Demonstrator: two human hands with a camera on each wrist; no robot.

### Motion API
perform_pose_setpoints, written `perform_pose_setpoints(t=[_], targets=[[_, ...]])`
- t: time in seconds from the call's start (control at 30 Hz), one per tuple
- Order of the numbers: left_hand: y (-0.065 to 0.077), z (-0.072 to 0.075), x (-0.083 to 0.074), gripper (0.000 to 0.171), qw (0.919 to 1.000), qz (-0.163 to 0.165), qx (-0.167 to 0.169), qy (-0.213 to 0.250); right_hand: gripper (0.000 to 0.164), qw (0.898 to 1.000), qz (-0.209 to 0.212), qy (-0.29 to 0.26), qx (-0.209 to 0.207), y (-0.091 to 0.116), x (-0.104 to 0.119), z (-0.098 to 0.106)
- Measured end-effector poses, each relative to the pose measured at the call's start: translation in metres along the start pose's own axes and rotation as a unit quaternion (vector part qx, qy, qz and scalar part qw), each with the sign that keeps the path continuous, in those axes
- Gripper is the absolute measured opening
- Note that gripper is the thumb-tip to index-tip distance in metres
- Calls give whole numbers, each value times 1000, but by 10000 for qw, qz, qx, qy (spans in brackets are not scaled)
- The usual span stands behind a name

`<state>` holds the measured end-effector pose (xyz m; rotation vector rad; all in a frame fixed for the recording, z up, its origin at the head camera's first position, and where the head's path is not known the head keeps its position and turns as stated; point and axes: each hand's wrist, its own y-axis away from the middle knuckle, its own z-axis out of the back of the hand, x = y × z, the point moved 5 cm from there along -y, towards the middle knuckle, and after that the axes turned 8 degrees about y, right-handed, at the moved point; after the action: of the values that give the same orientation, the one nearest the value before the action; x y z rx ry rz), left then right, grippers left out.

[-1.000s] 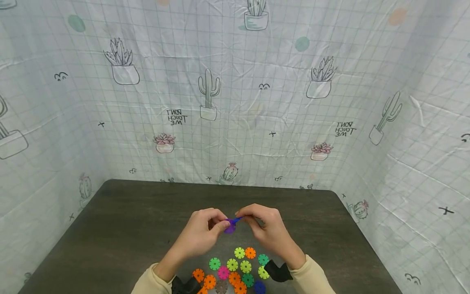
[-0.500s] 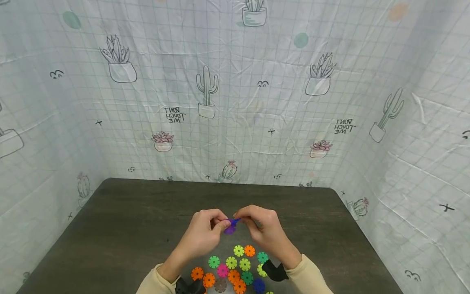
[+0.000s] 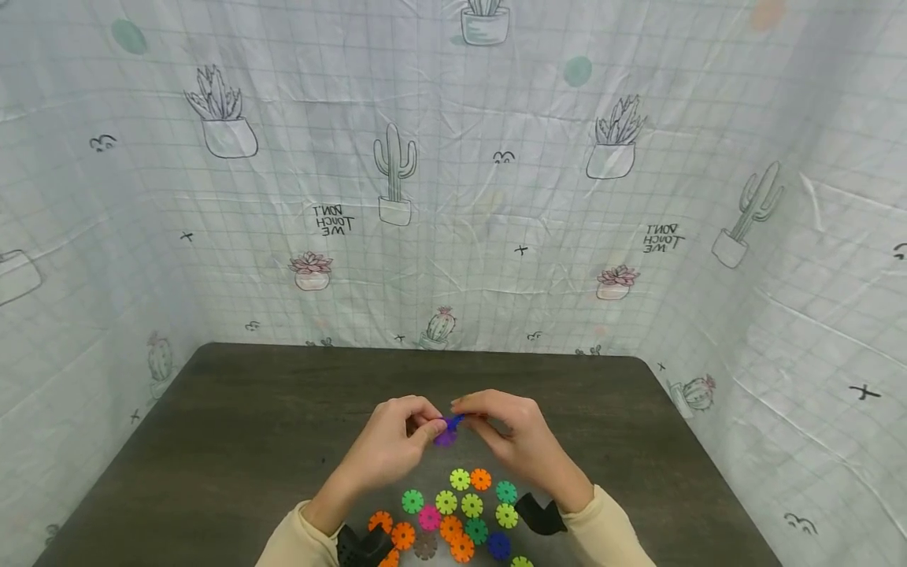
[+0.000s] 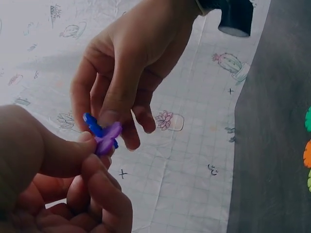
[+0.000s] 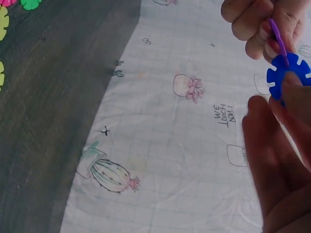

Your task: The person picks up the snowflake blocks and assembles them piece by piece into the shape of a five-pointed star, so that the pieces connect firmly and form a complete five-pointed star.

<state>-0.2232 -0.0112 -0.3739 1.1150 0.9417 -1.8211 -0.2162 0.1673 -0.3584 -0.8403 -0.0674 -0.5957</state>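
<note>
In the head view my left hand [image 3: 391,442] pinches a purple notched plastic disc [image 3: 445,437] between thumb and fingers. Facing it, my right hand [image 3: 523,437] pinches a blue notched disc [image 5: 278,73] of the same kind. The two pieces meet at an angle, edge against edge, above the tabletop. From the right wrist, the purple disc [image 5: 278,36] appears edge-on at a notch of the blue one. The left wrist view has the blue piece [image 4: 92,124] crossing behind the purple one [image 4: 109,138]. Fingertips cover parts of both, so how deep they slot together cannot be told.
Several loose notched discs, including a pink one [image 3: 429,517], a brown one [image 3: 425,545] and a dark blue one [image 3: 499,545], lie on the dark table [image 3: 248,425] below the hands. A cactus-print curtain [image 3: 453,197] borders the table's back and sides.
Both hands stay together with the discs between them. The right fingers have lifted slightly and the blue disc is tilted a little more. The whole head view has shifted slightly.
</note>
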Motion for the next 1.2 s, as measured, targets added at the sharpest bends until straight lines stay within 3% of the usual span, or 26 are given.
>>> perform_pose_setpoints(t=[0.2, 0.33, 0.4, 0.47, 0.53, 0.63, 0.7, 0.77, 0.9, 1.07, 1.13, 1.2], targets=[[1, 6, -4, 14, 9998, -68, -174, -72, 59, 9924, -1037, 577, 335, 3, -16, 1], [3, 7, -4, 13, 9998, -14, -197, -43, 50, 9785, -1604, 486, 1206, 9, -31, -10], [4, 8, -4, 13, 9998, 11, -208, -5, 46, 9663, -1822, 339, 1790, 15, -38, -21], [4, 8, -5, 13, 9997, 30, -223, 13, 44, 9504, -1979, 318, 2380, 21, -45, -33], [5, 9, -6, 13, 9997, 39, -244, 10, 40, 9270, -2152, 526, 3028, 30, -52, -45], [6, 9, -7, 12, 9996, 53, -282, 2, 36, 8749, -2537, 830, 4040, 49, -63, -65], [6, 9, -7, 12, 9995, 63, -296, 10, 34, 8442, -2801, 891, 4482, 62, -70, -76], [7, 9, -7, 12, 9995, 79, -291, 55, 31, 8319, -3019, 763, 4593, 72, -76, -84], [8, 9, -7, 12, 9995, 90, -275, 160, 27, 8409, -3103, 490, 4407, 82, -84, -90], [8, 10, -5, 12, 9994, 109, -276, 181, 29, 8431, -3120, 389, 4363, 84, -86, -85], [9, 12, -5, 12, 9994, 114, -280, 191, 27, 8559, -3020, 291, 4187, 81, -84, -81], [9, 14, -5, 12, 9992, 117, -322, 205, 23, 8781, -2863, 162, 3832, 75, -81, -76]])
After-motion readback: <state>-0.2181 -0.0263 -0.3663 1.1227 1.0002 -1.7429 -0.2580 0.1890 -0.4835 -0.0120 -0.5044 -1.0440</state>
